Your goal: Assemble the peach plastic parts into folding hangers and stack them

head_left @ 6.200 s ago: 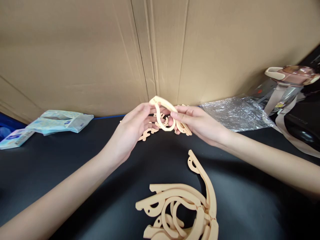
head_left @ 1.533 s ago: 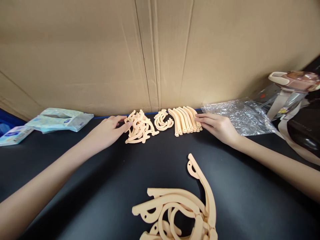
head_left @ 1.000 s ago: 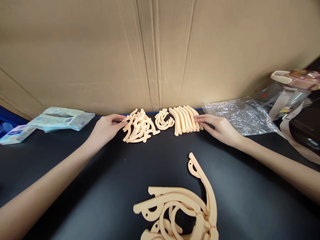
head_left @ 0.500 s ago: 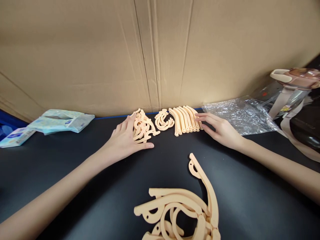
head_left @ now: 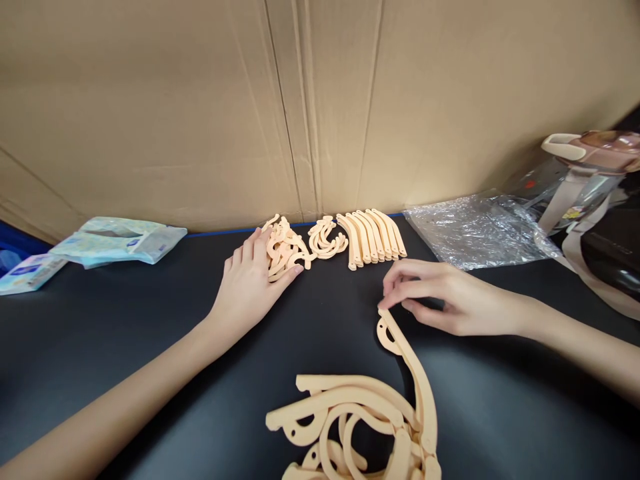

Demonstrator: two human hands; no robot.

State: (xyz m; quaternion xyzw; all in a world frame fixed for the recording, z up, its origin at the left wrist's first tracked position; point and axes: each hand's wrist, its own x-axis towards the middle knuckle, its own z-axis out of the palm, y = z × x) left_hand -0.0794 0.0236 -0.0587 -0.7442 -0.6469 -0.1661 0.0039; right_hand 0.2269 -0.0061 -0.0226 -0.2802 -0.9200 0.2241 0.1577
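Observation:
My left hand lies beside a heap of small peach-coloured plastic pieces, fingers stretched along its left edge and thumb at its front. It looks open and rests against the heap. My right hand hovers further forward with loosely bent fingers, thumb and forefinger apart, and nothing visible between them. Its forefinger tip is at the upper end of a curved plastic hanger arm; whether it touches is unclear. That arm belongs to a pile of peach folding-hanger parts cut off by the bottom edge.
Between heap and row sit nested curved hooks. A row of curved hanger arms stands to their right. Clear plastic wrap and a strapped bottle are at right, a tissue pack at left. Cardboard rises behind.
My right hand has left the row of hanger arms and come down toward the nearer hanger pile, its fingers bending more. My left hand stays at the heap, its thumb drawn closer to the pieces.

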